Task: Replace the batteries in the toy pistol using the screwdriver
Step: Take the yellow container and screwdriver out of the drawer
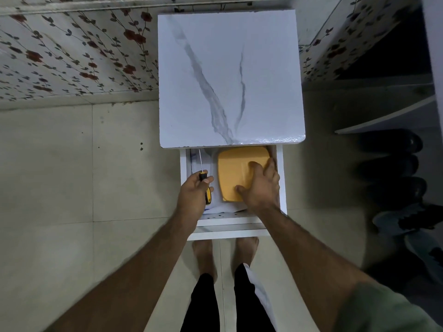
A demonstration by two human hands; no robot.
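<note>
A white drawer [284, 185] is pulled out under a white marble-patterned table top [230, 75]. My left hand [193, 195] grips the black and yellow handle of a screwdriver [205, 182], whose thin metal shaft points away into the drawer. My right hand [261, 185] rests spread on a yellow box [236, 167] lying in the right part of the drawer, thumb on its near edge and fingers curved over its right side. No toy pistol or batteries are in view.
The floor is pale tile. A wall with floral paper [72, 51] runs at the left. Dark shoes [393, 164] line the floor at the right. My bare feet [225, 250] stand just in front of the drawer.
</note>
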